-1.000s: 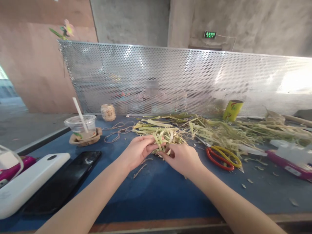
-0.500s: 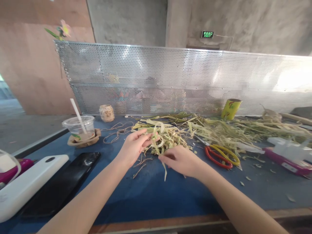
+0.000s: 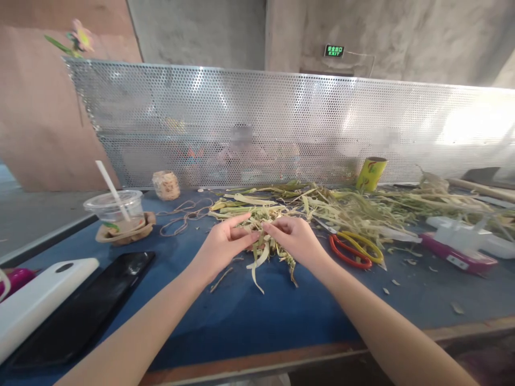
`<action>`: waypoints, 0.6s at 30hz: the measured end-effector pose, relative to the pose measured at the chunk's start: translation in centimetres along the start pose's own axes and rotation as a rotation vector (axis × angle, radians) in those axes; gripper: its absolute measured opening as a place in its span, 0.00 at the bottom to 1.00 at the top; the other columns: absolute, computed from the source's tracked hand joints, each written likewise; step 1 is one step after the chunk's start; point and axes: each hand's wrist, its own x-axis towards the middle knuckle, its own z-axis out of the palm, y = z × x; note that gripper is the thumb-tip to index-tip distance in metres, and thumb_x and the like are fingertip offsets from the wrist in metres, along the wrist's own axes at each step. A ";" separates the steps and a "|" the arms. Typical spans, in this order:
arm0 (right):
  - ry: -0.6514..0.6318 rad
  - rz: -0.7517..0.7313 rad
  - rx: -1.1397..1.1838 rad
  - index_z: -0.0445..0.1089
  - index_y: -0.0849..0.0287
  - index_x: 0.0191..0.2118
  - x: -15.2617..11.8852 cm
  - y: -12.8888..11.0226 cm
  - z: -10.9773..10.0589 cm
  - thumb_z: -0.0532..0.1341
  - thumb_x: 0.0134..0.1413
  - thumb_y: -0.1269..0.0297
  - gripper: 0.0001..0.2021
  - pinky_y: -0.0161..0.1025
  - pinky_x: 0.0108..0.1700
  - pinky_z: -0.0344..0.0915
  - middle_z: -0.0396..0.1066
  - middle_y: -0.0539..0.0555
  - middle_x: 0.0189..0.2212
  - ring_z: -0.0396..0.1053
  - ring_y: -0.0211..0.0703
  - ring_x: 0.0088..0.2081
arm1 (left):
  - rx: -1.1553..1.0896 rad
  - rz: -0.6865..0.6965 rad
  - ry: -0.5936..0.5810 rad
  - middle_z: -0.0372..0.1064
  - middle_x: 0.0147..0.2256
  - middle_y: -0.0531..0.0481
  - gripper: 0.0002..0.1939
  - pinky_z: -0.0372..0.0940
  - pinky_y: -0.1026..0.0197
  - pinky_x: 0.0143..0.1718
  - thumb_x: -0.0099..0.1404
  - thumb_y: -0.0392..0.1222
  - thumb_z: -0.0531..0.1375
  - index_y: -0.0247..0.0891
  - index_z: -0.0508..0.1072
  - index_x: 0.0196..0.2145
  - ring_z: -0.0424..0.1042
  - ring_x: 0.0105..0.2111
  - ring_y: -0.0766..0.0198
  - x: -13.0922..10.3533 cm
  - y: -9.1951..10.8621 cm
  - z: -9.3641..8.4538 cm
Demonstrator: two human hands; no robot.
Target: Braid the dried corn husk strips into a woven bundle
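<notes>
In the head view, the bare left hand point(image 3: 225, 244) and bare right hand point(image 3: 295, 238) meet over a tangled bundle of pale green dried plant strips point(image 3: 267, 249) at the middle of the blue tabletop point(image 3: 249, 321). Each hand's thumb and fingers pinch in at the strips, fingertips nearly touching; their exact grip is partly hidden. Loose ends hang toward the near edge. Right of the bundle lie scissors with red and yellow handles point(image 3: 356, 251); left, thin brown string point(image 3: 185, 216) and a clear plastic cup with a white straw point(image 3: 118, 212).
</notes>
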 end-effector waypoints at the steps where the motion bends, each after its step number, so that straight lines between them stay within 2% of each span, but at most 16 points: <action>1: -0.024 0.019 0.016 0.69 0.61 0.21 0.0 0.0 0.0 0.55 0.49 0.48 0.21 0.31 0.18 0.43 0.52 0.45 0.12 0.47 0.30 0.16 | -0.006 0.006 -0.007 0.75 0.29 0.49 0.36 0.64 0.58 0.40 0.53 0.44 0.64 0.31 0.57 0.57 0.73 0.33 0.61 0.0 0.0 0.1; 4: -0.067 0.085 0.128 0.70 0.62 0.22 0.2 -0.1 0.1 0.57 0.46 0.50 0.18 0.30 0.18 0.45 0.55 0.45 0.12 0.49 0.30 0.16 | -0.011 0.021 -0.030 0.73 0.28 0.50 0.35 0.64 0.59 0.39 0.53 0.42 0.63 0.32 0.57 0.56 0.72 0.31 0.63 -0.1 -0.1 0.3; 6: -0.031 0.094 0.218 0.69 0.62 0.24 0.3 -0.1 0.3 0.59 0.44 0.55 0.13 0.30 0.21 0.52 0.63 0.47 0.16 0.56 0.31 0.18 | 0.007 0.020 -0.038 0.73 0.29 0.50 0.35 0.64 0.59 0.38 0.53 0.43 0.63 0.32 0.57 0.57 0.71 0.32 0.63 -0.2 -0.1 0.3; 8: 0.014 0.075 0.262 0.67 0.62 0.23 0.4 -0.1 0.5 0.60 0.43 0.59 0.10 0.31 0.24 0.56 0.67 0.49 0.19 0.61 0.33 0.21 | 0.026 0.017 -0.046 0.72 0.31 0.49 0.35 0.64 0.59 0.38 0.54 0.44 0.63 0.34 0.56 0.57 0.71 0.32 0.62 -0.3 -0.1 0.4; 12: 0.094 0.023 0.287 0.64 0.60 0.21 0.3 0.0 0.9 0.60 0.42 0.61 0.08 0.32 0.24 0.57 0.64 0.48 0.18 0.60 0.34 0.20 | 0.047 0.006 -0.065 0.70 0.26 0.53 0.37 0.63 0.58 0.37 0.53 0.46 0.63 0.35 0.54 0.57 0.70 0.32 0.61 -0.5 -0.2 0.5; 18: 0.156 -0.019 0.318 0.61 0.59 0.21 -0.1 -0.5 0.9 0.59 0.43 0.64 0.08 0.32 0.23 0.56 0.60 0.46 0.17 0.57 0.33 0.20 | -0.025 0.028 -0.172 0.70 0.25 0.54 0.36 0.61 0.57 0.39 0.55 0.40 0.61 0.36 0.52 0.58 0.71 0.31 0.62 -0.6 0.1 0.7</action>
